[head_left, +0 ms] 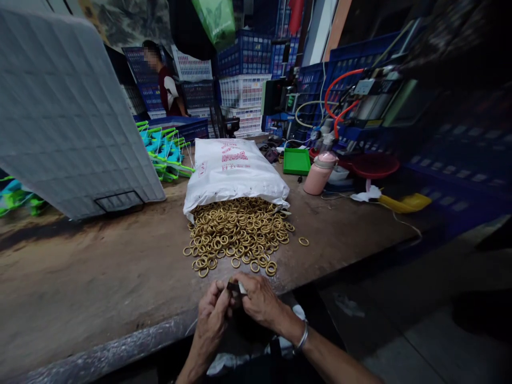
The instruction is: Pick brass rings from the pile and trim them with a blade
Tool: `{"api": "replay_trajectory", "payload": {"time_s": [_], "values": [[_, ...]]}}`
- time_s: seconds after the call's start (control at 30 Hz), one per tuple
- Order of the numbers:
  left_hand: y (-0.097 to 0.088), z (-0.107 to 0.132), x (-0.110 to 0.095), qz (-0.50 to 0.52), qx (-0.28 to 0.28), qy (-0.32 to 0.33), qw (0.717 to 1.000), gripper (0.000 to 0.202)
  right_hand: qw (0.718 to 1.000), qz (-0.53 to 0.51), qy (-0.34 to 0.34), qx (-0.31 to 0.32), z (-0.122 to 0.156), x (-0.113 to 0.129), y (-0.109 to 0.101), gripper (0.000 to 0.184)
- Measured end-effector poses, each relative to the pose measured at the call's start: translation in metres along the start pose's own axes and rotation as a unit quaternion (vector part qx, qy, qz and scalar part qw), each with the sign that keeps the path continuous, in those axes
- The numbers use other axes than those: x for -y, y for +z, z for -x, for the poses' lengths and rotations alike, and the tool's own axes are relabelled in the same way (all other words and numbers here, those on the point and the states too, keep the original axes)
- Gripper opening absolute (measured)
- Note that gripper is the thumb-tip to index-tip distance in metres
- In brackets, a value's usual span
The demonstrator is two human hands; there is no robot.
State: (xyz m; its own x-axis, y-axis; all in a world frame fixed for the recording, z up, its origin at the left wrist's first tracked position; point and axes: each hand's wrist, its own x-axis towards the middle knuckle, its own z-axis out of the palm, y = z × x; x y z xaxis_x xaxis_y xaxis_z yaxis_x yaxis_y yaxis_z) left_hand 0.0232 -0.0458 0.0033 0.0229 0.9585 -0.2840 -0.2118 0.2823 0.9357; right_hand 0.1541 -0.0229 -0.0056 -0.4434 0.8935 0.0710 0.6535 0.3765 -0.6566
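Note:
My left hand (pixel 214 309) and my right hand (pixel 260 301) meet just in front of the table's near edge, both with fingers pinched. Between them shows a small dark flat piece (pixel 233 287), and a whitish bit (pixel 242 288) sits by the right fingers; its kind is too small to tell. What the left fingertips pinch is mostly hidden. Beyond my hands, a heap of brass-coloured rings (pixel 240 229) spills from the mouth of a white printed sack (pixel 236 165) lying on the table. A single ring (pixel 304 241) lies apart at the right.
A tall grey-white ribbed panel (pixel 76 106) stands at the left of the wooden table (pixel 100 288). Green-and-blue plastic items (pixel 164 149) lie behind it. Right of the sack are a green tray (pixel 296 161), a pink bottle (pixel 320 173) and a machine (pixel 372 101). A person (pixel 166 85) is near stacked crates.

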Motion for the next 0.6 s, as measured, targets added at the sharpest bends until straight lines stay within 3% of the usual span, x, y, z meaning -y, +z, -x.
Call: {"api": "replay_trajectory", "payload": {"time_s": [0.23,0.43,0.6], "values": [[-0.005,-0.003,0.011,-0.004,-0.004,0.017,1.0,0.04,1.0,0.026,-0.001,0.007,-0.002,0.0,0.002,0.036],[-0.009,0.005,0.003,-0.044,0.002,0.035,0.998,0.036,0.998,0.051,0.021,0.028,-0.002,-0.002,0.005,0.028],[-0.006,0.023,0.004,-0.01,0.074,-0.028,0.997,0.033,0.988,0.133,0.081,0.003,-0.014,-0.007,0.004,0.032]]}}
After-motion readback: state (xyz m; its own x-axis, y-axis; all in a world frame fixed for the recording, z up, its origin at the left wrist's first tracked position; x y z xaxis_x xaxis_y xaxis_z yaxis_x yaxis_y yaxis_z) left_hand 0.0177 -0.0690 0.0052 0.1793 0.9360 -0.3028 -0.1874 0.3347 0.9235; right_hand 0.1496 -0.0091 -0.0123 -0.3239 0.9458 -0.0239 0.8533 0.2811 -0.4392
